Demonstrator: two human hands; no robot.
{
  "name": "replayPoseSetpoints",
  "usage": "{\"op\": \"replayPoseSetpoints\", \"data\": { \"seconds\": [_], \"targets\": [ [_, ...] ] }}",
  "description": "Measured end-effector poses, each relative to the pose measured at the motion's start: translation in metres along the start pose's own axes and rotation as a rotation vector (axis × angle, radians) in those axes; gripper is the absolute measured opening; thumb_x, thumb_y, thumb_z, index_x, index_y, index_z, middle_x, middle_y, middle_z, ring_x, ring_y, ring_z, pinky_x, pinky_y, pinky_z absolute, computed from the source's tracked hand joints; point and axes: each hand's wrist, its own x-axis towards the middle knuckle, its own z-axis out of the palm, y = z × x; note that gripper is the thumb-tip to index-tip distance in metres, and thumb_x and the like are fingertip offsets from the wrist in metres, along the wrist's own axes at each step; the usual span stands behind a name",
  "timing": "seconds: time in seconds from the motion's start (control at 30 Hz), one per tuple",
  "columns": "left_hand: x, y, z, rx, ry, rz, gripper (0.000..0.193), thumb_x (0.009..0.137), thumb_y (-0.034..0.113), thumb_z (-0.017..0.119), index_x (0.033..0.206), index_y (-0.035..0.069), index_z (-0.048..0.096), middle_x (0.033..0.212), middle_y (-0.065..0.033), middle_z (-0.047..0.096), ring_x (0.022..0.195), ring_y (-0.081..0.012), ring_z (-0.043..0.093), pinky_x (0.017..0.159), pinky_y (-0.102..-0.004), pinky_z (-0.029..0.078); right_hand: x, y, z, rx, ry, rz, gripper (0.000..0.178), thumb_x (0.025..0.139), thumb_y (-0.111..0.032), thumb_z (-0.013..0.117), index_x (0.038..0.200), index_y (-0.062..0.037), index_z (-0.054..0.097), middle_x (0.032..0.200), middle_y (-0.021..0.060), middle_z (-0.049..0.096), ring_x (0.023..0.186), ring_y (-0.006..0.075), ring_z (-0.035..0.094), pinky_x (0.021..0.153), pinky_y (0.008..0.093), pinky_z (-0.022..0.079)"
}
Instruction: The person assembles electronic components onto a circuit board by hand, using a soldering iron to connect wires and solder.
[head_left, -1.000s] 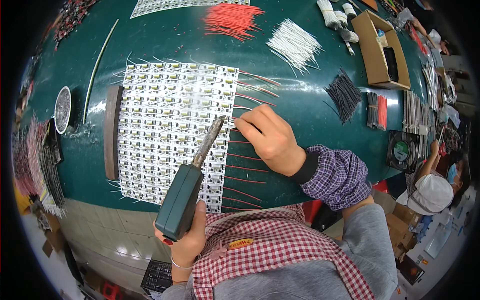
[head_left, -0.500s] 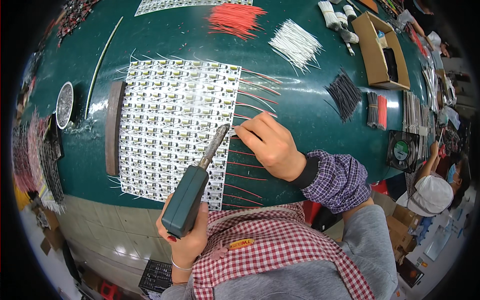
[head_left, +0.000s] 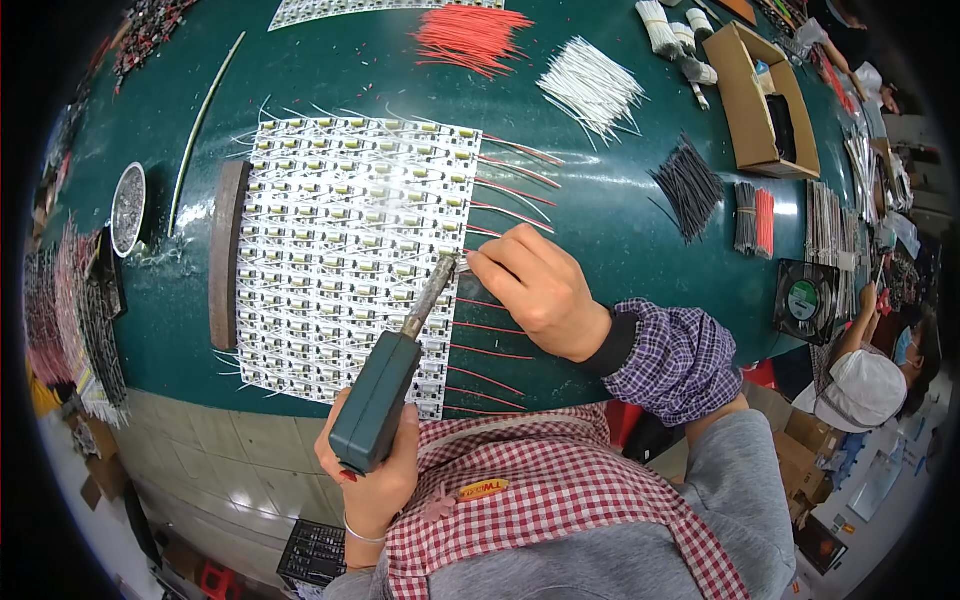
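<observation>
1. Left hand, fingers wrapped around a dark-green, pistol-shaped soldering iron, at the near edge of the white, rectangular circuit-board panel: an unsteady wrist could drag the hot tip across neighbouring joints.
2. Right hand, at the panel's right edge: fingers pinched closed, on what I cannot tell. The tip sits just beside them; a slip could burn them.
3. Thin, red, plastic-coated wires jut rightward from the panel; a brushing sleeve could bend them.
</observation>
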Motion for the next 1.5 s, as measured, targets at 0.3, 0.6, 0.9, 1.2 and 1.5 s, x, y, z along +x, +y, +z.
{"op": "replayPoseSetpoints", "data": {
  "seconds": [0.3,0.6,0.9,1.2,1.5],
  "targets": [
    [-0.022,-0.01,-0.005,-0.081,0.086,-0.184,0.027,0.082,-0.002,0.076,0.106,-0.006,0.065,0.094,-0.0084,0.069,0.078,-0.0144,0.063,0.07,-0.0285,0.051,0.002,-0.002,0.0,-0.008,0.0,0.007,0.026,0.07,-0.001,0.065,0.096,0.0061,0.064,0.087,0.0094,0.058,0.081,0.0226,0.057,0.067,0.031,0.051],
    [-0.009,-0.008,0.004,-0.1,0.125,-0.03,0.02,0.077,0.002,0.076,0.093,-0.007,0.068,0.082,-0.0115,0.067,0.064,-0.0177,0.062,0.057,-0.0288,0.049,0.001,-0.001,0.0,-0.014,0.005,0.001,0.026,0.071,-0.001,0.064,0.096,0.0061,0.064,0.086,0.0093,0.057,0.08,0.0225,0.056,0.066,0.0306,0.05],
    [-0.01,-0.011,0.008,-0.036,0.107,0.008,0.016,0.078,0.001,0.075,0.09,-0.007,0.068,0.081,-0.0121,0.066,0.063,-0.0184,0.062,0.058,-0.0299,0.049,-0.001,-0.001,0.001,-0.029,0.007,0.0,0.027,0.071,-0.002,0.064,0.097,0.0057,0.064,0.086,0.0088,0.057,0.08,0.022,0.055,0.066,0.0304,0.05],
    [-0.014,0.01,-0.003,-0.555,0.213,-0.334,0.049,0.081,-0.005,0.068,0.127,-0.007,0.052,0.108,-0.0167,0.063,0.059,-0.0095,0.051,0.049,-0.0213,0.041,0.001,-0.002,-0.001,-0.024,-0.006,0.005,0.026,0.071,-0.002,0.063,0.096,0.0058,0.064,0.086,0.0087,0.057,0.081,0.0221,0.056,0.067,0.0305,0.051],
    [-0.019,-0.015,-0.016,-1.239,0.146,-0.417,0.054,0.088,0.012,0.062,0.133,-0.01,0.041,0.121,-0.0252,0.056,0.05,-0.0157,0.051,0.041,-0.0254,0.042,0.0,-0.003,0.0,-0.032,-0.007,0.003,0.026,0.072,-0.002,0.063,0.096,0.006,0.064,0.087,0.0093,0.057,0.082,0.0229,0.056,0.069,0.031,0.051]
  ]
}}
